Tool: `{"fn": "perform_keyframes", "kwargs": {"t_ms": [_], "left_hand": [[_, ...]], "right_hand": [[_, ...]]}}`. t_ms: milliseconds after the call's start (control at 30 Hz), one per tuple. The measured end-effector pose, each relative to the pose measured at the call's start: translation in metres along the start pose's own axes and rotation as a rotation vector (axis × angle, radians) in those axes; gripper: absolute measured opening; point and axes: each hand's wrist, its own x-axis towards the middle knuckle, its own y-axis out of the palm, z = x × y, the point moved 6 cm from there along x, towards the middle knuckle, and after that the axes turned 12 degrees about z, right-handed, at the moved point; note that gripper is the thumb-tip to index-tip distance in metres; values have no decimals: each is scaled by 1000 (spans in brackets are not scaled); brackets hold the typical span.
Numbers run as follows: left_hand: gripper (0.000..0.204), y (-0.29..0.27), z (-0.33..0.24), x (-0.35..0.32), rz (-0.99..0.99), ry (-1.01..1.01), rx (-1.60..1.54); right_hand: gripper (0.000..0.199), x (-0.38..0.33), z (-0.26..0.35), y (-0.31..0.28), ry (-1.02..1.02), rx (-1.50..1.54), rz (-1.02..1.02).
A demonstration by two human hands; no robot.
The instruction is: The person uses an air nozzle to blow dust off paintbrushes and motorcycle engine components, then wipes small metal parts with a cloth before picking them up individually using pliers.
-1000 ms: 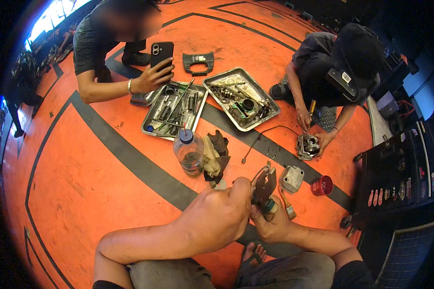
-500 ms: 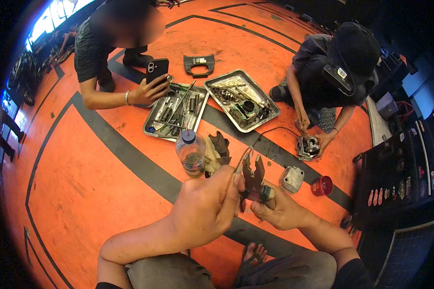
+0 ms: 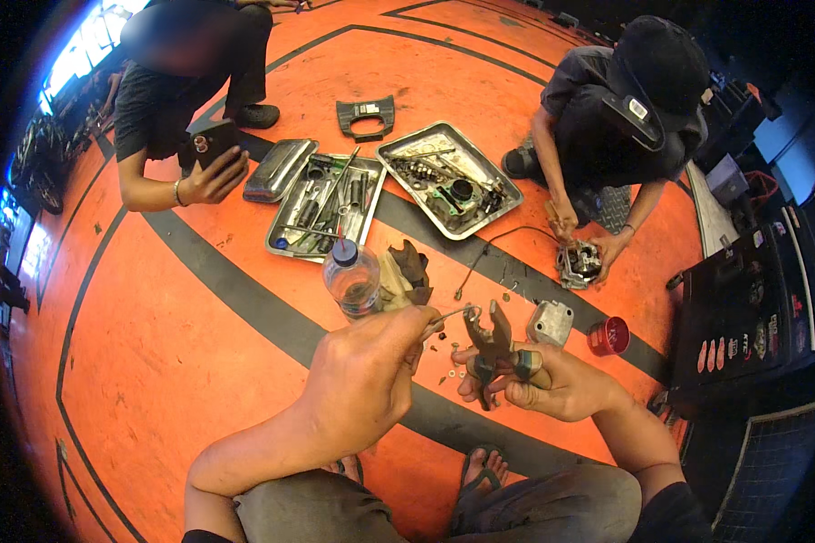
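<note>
My left hand (image 3: pixel 360 380) pinches a thin metal pick (image 3: pixel 451 315) with a bent tip. That tip reaches the upper prongs of a dark, fork-shaped metal part (image 3: pixel 491 346); whether they touch, I cannot tell. My right hand (image 3: pixel 566 385) grips the forked part by its thick lower end, prongs up. Just beyond my left hand stands a clear bottle (image 3: pixel 353 285) with a dark blue cap and a thin red straw, beside a crumpled tan cloth (image 3: pixel 397 279). Small screws and washers (image 3: pixel 454 373) lie on the orange floor below my hands.
Two metal trays, one of tools (image 3: pixel 371 217) and one of greasy parts (image 3: pixel 509 210), lie ahead. A silver cover (image 3: pixel 551 323) and red cup (image 3: pixel 609 336) sit at right. One person holds a phone (image 3: pixel 210 145); another handles an engine part (image 3: pixel 578 264).
The pick's tip has tilted over toward the fork's prongs, and the forked part has turned in my right hand. The person with the phone has drawn it back leftward.
</note>
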Motion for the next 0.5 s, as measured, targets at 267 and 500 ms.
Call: {"fn": "perform_keyframes", "kwargs": {"t_ms": [267, 500], "left_hand": [[32, -15, -10, 5, -77, 64, 463], [29, -9, -2, 2, -26, 41, 389]], "right_hand": [[38, -13, 1, -8, 193, -230, 84], [37, -9, -14, -7, 155, -226, 61]]}}
